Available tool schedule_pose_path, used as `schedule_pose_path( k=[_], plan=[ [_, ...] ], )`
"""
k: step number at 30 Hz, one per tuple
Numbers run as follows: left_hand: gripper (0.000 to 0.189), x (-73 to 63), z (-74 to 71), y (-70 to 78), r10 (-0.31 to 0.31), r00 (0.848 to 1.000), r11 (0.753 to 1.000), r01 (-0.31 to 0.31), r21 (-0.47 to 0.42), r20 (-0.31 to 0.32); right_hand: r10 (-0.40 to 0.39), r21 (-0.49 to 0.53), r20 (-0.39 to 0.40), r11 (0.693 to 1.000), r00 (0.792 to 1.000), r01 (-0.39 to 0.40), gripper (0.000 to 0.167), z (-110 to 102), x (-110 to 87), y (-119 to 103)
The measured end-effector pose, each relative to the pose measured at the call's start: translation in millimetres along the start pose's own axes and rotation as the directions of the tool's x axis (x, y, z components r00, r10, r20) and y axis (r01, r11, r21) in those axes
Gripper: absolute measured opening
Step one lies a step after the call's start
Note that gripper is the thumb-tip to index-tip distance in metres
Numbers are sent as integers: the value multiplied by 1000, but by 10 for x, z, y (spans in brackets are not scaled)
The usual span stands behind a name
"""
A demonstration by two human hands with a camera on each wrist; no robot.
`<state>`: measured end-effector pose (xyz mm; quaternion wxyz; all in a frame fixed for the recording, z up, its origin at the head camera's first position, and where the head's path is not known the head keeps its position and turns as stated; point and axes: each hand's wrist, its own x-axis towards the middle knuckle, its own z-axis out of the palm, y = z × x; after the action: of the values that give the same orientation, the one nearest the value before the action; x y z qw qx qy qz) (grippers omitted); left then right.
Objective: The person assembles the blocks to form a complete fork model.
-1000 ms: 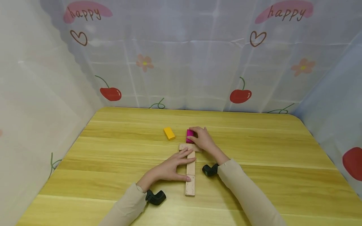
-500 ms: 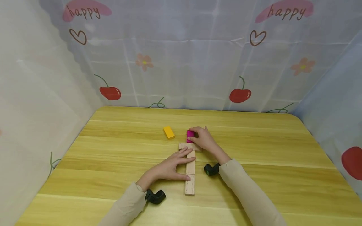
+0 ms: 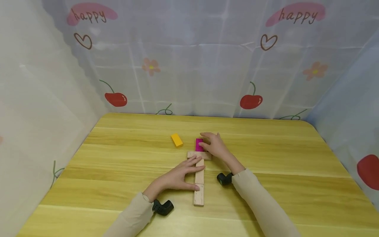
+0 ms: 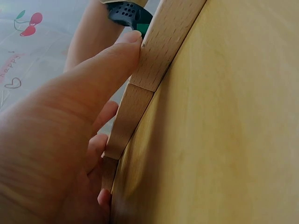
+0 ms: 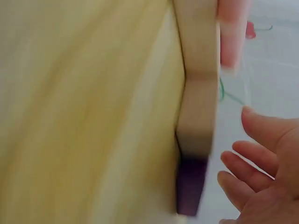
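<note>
Three plain wooden blocks lie on the table in a T shape: a crosswise block (image 3: pixel 191 154) at the far end, a middle block (image 3: pixel 199 177) and a near block (image 3: pixel 199 198) in line below it. Against the crosswise block's far side lies a magenta block (image 3: pixel 198 148), dark purple in the right wrist view. My left hand (image 3: pixel 179 175) rests spread along the wooden blocks, its thumb (image 4: pixel 119 58) at the near block's edge. My right hand (image 3: pixel 217 146) hovers beside the magenta block with thumb and fingers parted; in the right wrist view a gap separates it from the blocks.
A yellow block (image 3: pixel 177 140) lies to the left of the magenta one. Black wrist devices (image 3: pixel 163 207) sit below both wrists. Behind the wooden table (image 3: pixel 118 148) hangs a white curtain (image 3: pixel 192 75) printed with cherries.
My right hand has let go of the magenta block and drawn slightly right, its fingers parting. The left hand and the wooden blocks have stayed in place.
</note>
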<state>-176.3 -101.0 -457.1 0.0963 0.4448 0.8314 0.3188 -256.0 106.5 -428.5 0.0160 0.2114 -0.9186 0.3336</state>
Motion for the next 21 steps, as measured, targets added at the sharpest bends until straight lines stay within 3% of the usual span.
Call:
schedule_pose_path(
  k=[7,10,14,21],
  plan=[
    [73,-1,16,-20,-18,1000,1000,18,2,3,53,53,-99,997,994,-48,42,-243,-173,84],
    [73,-4,15,-16,-27,1000,1000,27,-1,9,69,82,-82,995,994,-62,44,-305,-320,87],
    [73,-11,8,-1,-26,1000,1000,26,-7,9,34,78,-51,997,998,-30,49,-318,-520,84],
    [72,-9,7,14,-34,999,999,34,-24,11,11,37,32,999,999,-12,52,-267,-656,176]
  ],
)
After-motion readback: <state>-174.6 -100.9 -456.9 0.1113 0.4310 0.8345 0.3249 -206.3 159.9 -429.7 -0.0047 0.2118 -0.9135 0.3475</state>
